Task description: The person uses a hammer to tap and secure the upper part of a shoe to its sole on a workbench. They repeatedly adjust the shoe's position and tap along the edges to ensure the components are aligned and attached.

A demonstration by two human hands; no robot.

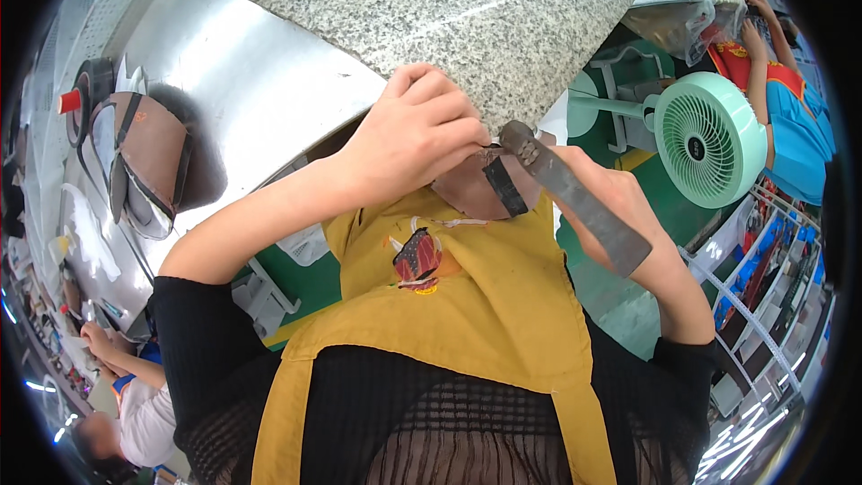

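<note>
Curled at the near corner of the speckled stone slab [485,27], my left hand [417,130] pinches the edge of a brown leather-like piece [467,190]. A black strip crosses that piece, which hangs below the slab in front of my yellow apron [449,305]. My right hand [606,189] is closed round a hammer, its long dark metal head [579,202] slanting across my fingers and one end close to my left fingertips. The hammer's handle is mostly hidden. What my left fingertips press on is partly covered.
On the metal tabletop [260,63] at left stands a similar brown piece with black trim [148,153], beside a roll of black tape [92,94]. A green fan [709,139] is at right, above a wire rack [763,278]. Other people work at far right and lower left.
</note>
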